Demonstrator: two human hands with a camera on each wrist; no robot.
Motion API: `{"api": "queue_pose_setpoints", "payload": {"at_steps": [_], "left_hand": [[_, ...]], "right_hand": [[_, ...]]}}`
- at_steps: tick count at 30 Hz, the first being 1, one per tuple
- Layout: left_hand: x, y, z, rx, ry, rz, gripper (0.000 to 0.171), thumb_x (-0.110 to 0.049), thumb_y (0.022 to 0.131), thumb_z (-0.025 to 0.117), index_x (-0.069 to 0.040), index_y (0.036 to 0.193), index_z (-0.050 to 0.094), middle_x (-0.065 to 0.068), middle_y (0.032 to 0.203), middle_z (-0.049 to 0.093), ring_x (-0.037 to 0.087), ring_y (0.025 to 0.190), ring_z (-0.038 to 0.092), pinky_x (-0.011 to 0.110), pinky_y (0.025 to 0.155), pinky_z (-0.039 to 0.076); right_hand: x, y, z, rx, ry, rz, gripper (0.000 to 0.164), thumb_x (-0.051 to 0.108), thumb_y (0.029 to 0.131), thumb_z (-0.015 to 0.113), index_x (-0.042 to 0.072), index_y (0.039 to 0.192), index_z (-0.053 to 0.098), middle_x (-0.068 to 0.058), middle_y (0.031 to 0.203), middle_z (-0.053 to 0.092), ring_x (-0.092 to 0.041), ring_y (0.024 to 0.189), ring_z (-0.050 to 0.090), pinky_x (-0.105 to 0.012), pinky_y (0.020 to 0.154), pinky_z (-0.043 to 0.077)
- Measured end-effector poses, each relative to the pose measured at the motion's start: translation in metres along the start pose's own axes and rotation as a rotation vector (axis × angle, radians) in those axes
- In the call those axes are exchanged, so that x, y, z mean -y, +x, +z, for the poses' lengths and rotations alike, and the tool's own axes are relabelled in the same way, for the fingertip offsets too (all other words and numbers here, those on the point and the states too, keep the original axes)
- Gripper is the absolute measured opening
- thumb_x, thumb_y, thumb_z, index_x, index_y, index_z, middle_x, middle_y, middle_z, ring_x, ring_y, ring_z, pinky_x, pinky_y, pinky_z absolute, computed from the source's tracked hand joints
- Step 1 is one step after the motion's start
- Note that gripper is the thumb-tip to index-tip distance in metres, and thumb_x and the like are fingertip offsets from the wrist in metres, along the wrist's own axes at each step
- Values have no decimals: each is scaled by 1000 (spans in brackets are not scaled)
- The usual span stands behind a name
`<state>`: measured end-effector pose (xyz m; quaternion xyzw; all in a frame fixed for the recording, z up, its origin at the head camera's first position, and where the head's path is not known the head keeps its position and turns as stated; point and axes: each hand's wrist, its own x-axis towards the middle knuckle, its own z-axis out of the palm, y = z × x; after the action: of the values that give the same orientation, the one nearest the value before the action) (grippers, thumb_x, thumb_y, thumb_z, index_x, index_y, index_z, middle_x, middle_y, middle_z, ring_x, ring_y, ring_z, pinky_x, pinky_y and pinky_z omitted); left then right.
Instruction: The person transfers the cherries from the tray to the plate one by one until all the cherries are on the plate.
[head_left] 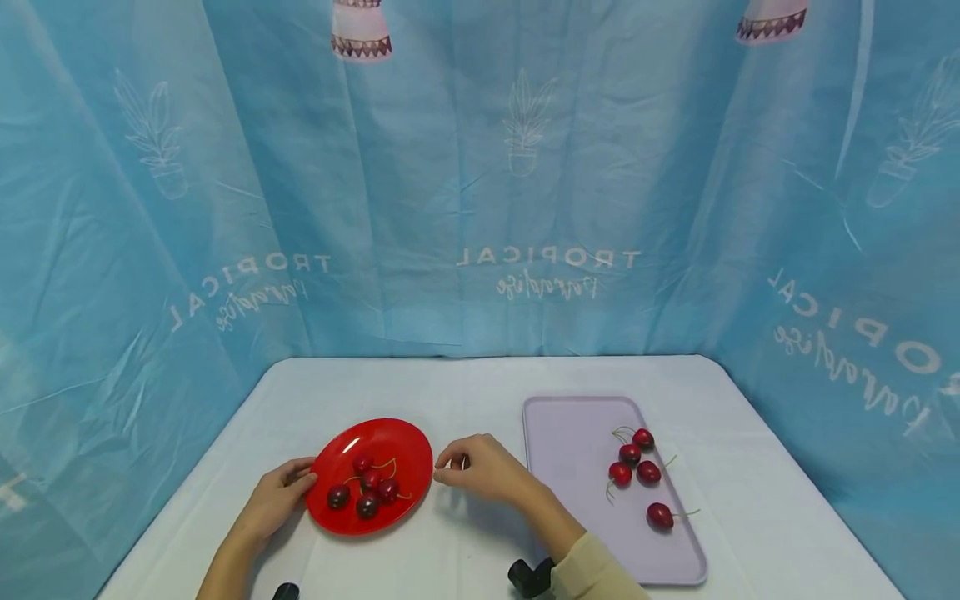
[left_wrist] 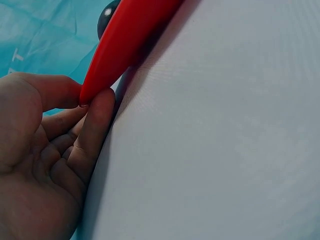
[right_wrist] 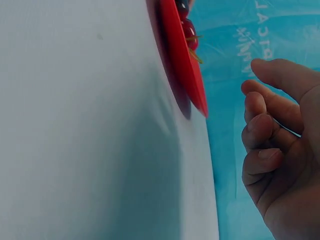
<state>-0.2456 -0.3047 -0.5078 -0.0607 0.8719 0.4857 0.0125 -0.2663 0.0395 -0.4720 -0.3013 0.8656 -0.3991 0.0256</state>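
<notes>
Head view: a red plate [head_left: 341, 454] lies between the hands, its left rim pinched by the left hand [head_left: 276, 497]; the right hand [head_left: 483, 471], fingers bent and holding nothing, hangs just beside the opposite rim. The step in hand appears to be positioning the plate. If a two-handed hold is wanted, the next move calls for the right thumb and fingers to meet the near rim while the left keeps the plate level, lest the fruit roll. The plate is round, shallow and glossy; five cherries [head_left: 371, 479], red to nearly black, some stemmed, cluster on it. Beyond the right hand, a pale lilac tray [head_left: 562, 467] bears five more cherries [head_left: 648, 472] on the white desk [head_left: 472, 567].

Left wrist view: the thumb presses above the rim, a finger below; the rim stands off the desk, though whether the base touches cannot be told.

Right wrist view: a narrow gap separates thumb and forefinger, both apart from the plate.
</notes>
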Motion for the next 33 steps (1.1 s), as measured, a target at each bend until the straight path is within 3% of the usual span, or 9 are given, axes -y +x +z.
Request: {"api": "queue_pose_setpoints", "payload": {"at_steps": [16, 33], "left_hand": [[3, -1, 0, -3, -7, 12, 46, -19, 97, 53, 7, 135, 46, 25, 126, 55, 41, 118, 50, 42, 88, 52], [0, 0, 0, 3, -20, 2, 47, -19, 97, 53, 7, 135, 45, 26, 124, 55, 40, 115, 53, 40, 84, 54]], "right_hand": [[-15, -12, -20, -34, -18, 24, 4, 30, 87, 69, 29, 88, 72, 9, 69, 59, -8, 59, 52, -24, 51, 45], [-28, -28, -41, -54, -4, 39, 10, 29, 88, 68, 22, 93, 73, 8, 73, 61, -10, 65, 54, -26, 55, 47]]}}
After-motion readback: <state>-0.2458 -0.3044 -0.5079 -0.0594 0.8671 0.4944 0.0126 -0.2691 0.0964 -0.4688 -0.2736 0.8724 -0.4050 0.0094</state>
